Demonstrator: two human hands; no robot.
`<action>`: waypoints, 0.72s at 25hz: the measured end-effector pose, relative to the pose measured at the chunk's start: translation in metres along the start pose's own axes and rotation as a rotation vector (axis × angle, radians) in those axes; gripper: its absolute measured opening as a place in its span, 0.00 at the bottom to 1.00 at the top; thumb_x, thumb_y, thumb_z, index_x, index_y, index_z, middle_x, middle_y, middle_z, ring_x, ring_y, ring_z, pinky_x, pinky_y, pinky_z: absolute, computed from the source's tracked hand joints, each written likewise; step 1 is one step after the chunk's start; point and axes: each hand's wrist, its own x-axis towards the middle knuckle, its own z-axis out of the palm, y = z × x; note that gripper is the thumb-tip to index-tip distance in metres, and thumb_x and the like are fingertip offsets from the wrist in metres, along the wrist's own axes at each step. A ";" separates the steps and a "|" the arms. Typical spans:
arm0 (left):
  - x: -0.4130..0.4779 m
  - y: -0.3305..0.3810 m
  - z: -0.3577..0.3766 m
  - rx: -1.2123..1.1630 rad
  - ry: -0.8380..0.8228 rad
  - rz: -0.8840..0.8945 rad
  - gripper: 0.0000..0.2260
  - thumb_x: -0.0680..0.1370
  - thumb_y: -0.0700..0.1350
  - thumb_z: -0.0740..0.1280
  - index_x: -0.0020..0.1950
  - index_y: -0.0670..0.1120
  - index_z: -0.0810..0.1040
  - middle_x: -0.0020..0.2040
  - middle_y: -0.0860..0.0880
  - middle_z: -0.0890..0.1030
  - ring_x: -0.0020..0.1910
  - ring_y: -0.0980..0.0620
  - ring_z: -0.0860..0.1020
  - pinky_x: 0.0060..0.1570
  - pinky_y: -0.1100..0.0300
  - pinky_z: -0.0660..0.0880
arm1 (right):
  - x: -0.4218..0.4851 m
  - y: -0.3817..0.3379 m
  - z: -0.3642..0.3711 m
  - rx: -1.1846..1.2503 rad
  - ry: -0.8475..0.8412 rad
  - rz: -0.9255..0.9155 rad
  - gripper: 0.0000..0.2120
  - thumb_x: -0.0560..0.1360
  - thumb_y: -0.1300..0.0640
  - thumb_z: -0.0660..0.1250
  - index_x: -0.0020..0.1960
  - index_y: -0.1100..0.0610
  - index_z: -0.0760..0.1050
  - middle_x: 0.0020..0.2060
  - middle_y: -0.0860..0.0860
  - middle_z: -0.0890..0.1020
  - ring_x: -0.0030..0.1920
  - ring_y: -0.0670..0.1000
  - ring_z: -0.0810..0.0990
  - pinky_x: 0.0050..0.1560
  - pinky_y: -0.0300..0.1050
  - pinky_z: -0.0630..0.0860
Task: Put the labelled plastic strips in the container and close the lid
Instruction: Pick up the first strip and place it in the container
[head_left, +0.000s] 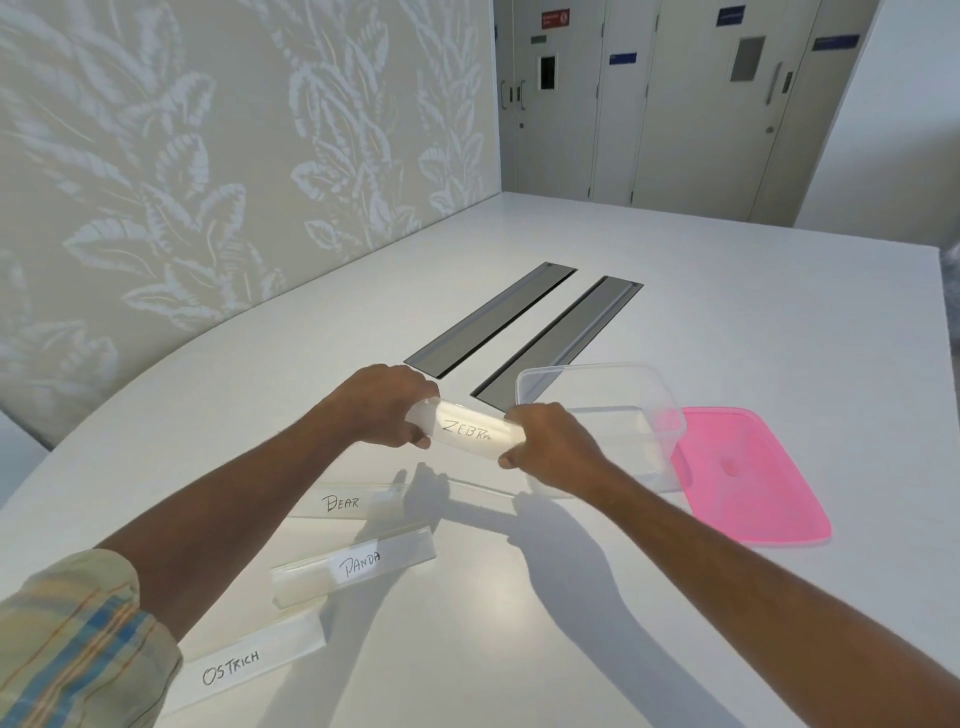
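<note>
1. Four labelled strips show: the ZEBRA strip (470, 432) is held above the tabletop (727, 312), just left of the clear container (602, 415).
2. Left hand (387, 405) pinches the strip's left end and right hand (545, 447) pinches its right end, fingers curled around it.
3. BEAR strip (353, 501), PANDA strip (353, 569) and OSTRICH strip (244, 667) lie on the tabletop nearer the person, to the left.
4. Each strip is clear plastic with a white handwritten label; they look light, stiff and smooth, likely slippery, so gripping both ends seems sensible.
5. Open and seemingly empty, the container has its pink lid (748, 478) lying flat to the right, partly under its edge.
</note>
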 end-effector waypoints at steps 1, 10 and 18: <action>-0.001 0.003 -0.006 -0.017 0.022 -0.010 0.26 0.70 0.64 0.76 0.64 0.58 0.77 0.59 0.59 0.81 0.61 0.52 0.78 0.52 0.55 0.72 | 0.002 0.004 -0.010 -0.001 -0.009 -0.024 0.22 0.69 0.53 0.81 0.61 0.52 0.82 0.53 0.53 0.85 0.52 0.57 0.83 0.50 0.51 0.81; 0.010 0.051 -0.055 -0.077 0.097 -0.078 0.26 0.67 0.70 0.74 0.60 0.58 0.79 0.53 0.58 0.81 0.57 0.52 0.78 0.51 0.52 0.77 | 0.019 0.042 -0.095 -0.028 -0.006 -0.181 0.20 0.65 0.60 0.82 0.56 0.53 0.86 0.44 0.49 0.85 0.46 0.53 0.82 0.42 0.46 0.77; 0.059 0.105 -0.066 -0.096 0.141 -0.094 0.19 0.73 0.58 0.77 0.61 0.55 0.82 0.56 0.55 0.82 0.59 0.50 0.79 0.53 0.52 0.77 | 0.039 0.096 -0.137 -0.068 0.038 -0.151 0.21 0.64 0.63 0.81 0.57 0.53 0.86 0.45 0.51 0.86 0.47 0.55 0.84 0.47 0.53 0.82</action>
